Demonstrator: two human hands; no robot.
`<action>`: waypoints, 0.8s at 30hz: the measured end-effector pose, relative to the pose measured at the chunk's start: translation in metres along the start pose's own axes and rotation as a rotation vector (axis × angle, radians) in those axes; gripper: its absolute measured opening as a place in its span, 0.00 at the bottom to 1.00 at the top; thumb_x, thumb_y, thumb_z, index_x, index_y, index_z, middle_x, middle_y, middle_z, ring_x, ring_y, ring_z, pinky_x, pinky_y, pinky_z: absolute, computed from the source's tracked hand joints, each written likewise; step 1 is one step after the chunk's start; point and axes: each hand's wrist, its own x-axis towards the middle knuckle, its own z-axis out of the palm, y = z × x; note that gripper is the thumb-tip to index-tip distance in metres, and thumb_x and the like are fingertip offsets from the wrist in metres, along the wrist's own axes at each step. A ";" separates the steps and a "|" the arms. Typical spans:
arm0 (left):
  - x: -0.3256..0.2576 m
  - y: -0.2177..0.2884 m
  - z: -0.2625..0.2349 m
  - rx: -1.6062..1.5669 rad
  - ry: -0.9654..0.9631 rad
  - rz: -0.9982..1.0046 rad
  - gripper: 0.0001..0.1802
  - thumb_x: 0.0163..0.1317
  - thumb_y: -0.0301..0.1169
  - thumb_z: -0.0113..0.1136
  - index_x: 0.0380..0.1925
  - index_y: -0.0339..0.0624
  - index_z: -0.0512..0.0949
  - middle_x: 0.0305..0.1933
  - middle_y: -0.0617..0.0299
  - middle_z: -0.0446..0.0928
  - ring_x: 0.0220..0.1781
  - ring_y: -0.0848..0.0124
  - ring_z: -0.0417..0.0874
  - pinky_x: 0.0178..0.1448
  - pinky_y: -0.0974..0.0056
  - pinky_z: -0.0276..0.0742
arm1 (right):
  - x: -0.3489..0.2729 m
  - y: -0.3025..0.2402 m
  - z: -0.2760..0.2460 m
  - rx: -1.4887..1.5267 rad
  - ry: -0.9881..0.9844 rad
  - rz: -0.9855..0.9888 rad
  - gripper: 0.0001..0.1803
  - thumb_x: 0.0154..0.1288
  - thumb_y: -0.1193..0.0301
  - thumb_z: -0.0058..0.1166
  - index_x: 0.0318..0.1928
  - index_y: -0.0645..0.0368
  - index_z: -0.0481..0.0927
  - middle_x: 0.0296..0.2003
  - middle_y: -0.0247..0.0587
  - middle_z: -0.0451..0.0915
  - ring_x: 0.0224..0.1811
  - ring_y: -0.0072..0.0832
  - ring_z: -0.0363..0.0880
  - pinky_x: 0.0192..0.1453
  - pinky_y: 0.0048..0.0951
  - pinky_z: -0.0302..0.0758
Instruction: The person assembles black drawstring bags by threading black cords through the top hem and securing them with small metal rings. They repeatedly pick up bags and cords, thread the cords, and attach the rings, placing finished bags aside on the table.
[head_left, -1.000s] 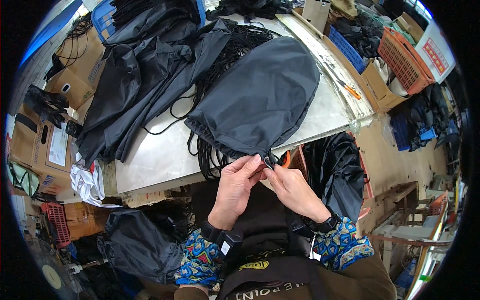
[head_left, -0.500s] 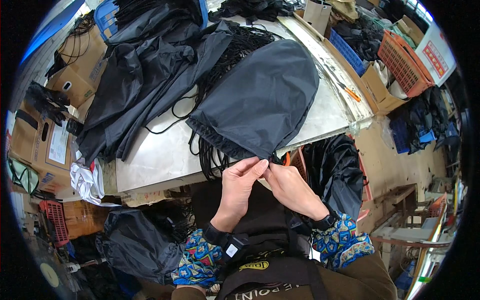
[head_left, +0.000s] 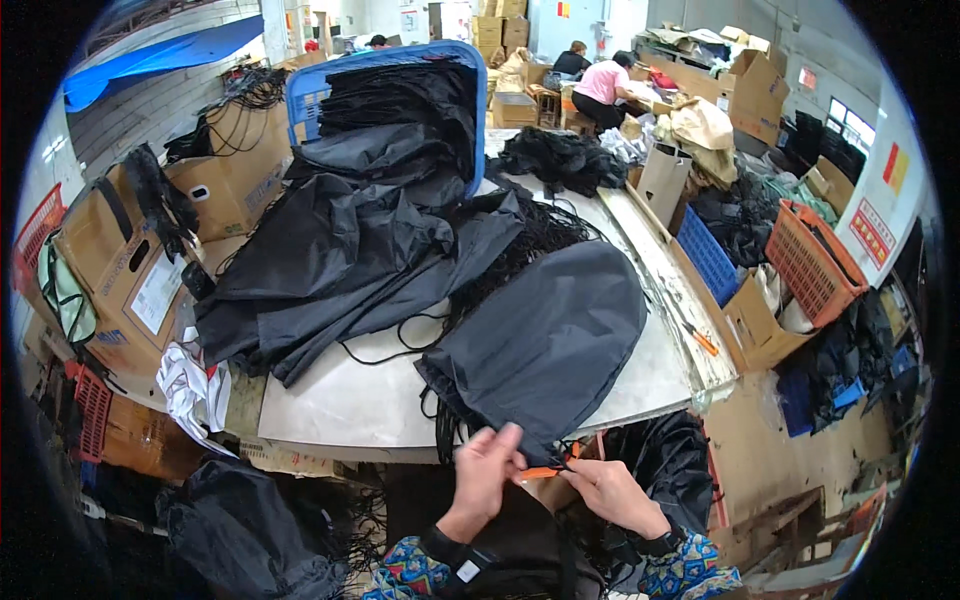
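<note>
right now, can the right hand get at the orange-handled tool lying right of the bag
Probably yes: the tool lies uncovered and nothing seems to block the way, though the right hand is busy at the corner of the bag.

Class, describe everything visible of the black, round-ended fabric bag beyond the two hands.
The black, round-ended fabric bag looks thin, smooth, faintly shiny, softly creased. It lies nearly flat on the pale, smooth tabletop, rounded end pointing away, gathered edge nearer. Its near corner reaches the bare left hand and bare right hand; their exact grip is unclear.
</note>
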 end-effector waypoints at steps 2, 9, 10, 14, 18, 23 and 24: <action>0.005 0.008 -0.003 0.023 -0.005 0.087 0.12 0.64 0.35 0.58 0.25 0.41 0.73 0.19 0.64 0.74 0.18 0.77 0.74 0.24 0.73 0.72 | 0.008 -0.012 -0.001 0.029 -0.043 0.018 0.07 0.62 0.73 0.53 0.32 0.66 0.75 0.24 0.57 0.74 0.28 0.52 0.75 0.29 0.40 0.71; 0.018 0.066 -0.027 -0.056 0.155 0.345 0.17 0.68 0.42 0.52 0.24 0.44 0.72 0.15 0.67 0.70 0.16 0.78 0.71 0.21 0.73 0.67 | -0.020 -0.012 -0.030 0.072 -0.089 0.188 0.08 0.62 0.73 0.56 0.39 0.65 0.80 0.26 0.47 0.80 0.26 0.35 0.81 0.30 0.27 0.76; 0.017 0.060 -0.023 0.079 0.170 0.307 0.18 0.68 0.43 0.51 0.22 0.46 0.72 0.15 0.68 0.70 0.16 0.80 0.70 0.21 0.74 0.66 | -0.022 -0.012 -0.031 0.067 -0.027 0.140 0.08 0.62 0.74 0.55 0.38 0.66 0.80 0.25 0.48 0.79 0.25 0.36 0.80 0.30 0.27 0.75; -0.022 -0.007 0.021 0.439 -0.333 0.060 0.18 0.67 0.37 0.55 0.21 0.38 0.75 0.16 0.67 0.71 0.16 0.79 0.71 0.20 0.72 0.65 | -0.001 -0.016 -0.013 -0.059 0.078 0.059 0.06 0.63 0.75 0.53 0.36 0.68 0.78 0.22 0.53 0.72 0.21 0.38 0.74 0.26 0.29 0.69; -0.002 0.025 0.004 0.312 -0.019 0.175 0.21 0.68 0.41 0.52 0.20 0.40 0.74 0.15 0.66 0.72 0.14 0.81 0.69 0.18 0.73 0.63 | -0.007 -0.021 -0.005 0.064 0.088 0.073 0.09 0.64 0.75 0.53 0.29 0.69 0.74 0.19 0.53 0.67 0.16 0.30 0.66 0.23 0.30 0.65; -0.016 -0.008 0.017 0.628 -0.202 0.504 0.18 0.65 0.33 0.57 0.18 0.33 0.74 0.16 0.64 0.69 0.21 0.79 0.69 0.26 0.69 0.64 | 0.007 -0.009 0.007 0.105 0.140 0.136 0.12 0.64 0.75 0.52 0.25 0.69 0.71 0.16 0.48 0.64 0.17 0.21 0.61 0.21 0.27 0.61; -0.017 -0.002 0.018 0.639 -0.181 0.549 0.17 0.64 0.32 0.57 0.20 0.31 0.74 0.17 0.59 0.69 0.21 0.75 0.69 0.26 0.66 0.65 | 0.011 -0.001 0.018 0.242 0.176 0.153 0.12 0.65 0.75 0.51 0.24 0.68 0.72 0.15 0.40 0.64 0.18 0.18 0.60 0.21 0.24 0.60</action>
